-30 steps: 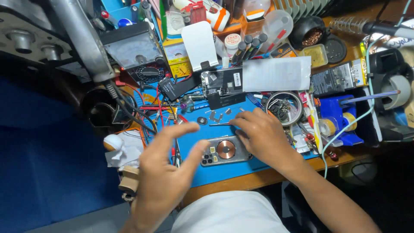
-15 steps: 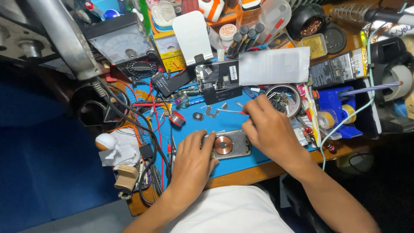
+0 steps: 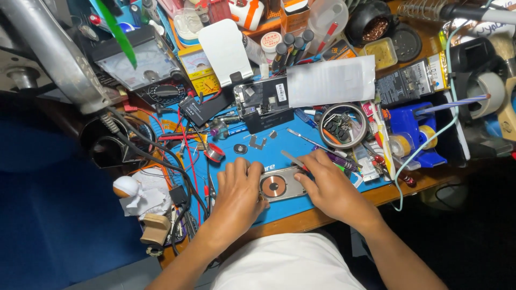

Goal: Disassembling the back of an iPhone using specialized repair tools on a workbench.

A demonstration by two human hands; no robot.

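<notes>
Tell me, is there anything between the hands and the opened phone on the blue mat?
Nothing visible: the left hand rests on the opened phone, the right hand on its other end, holding tweezers.

A bare strip of blue mat (image 3: 269, 153) lies open at twelve o'clock of the opened phone (image 3: 282, 184), broken only by a small dark disc (image 3: 240, 149) and metal brackets (image 3: 258, 143). At nine o'clock, black cables (image 3: 161, 156) and a solder spool (image 3: 215, 153) crowd the way. At two o'clock a round parts dish (image 3: 343, 124) blocks passage. The left hand (image 3: 238, 190) and right hand (image 3: 329, 185) flank the phone.
</notes>
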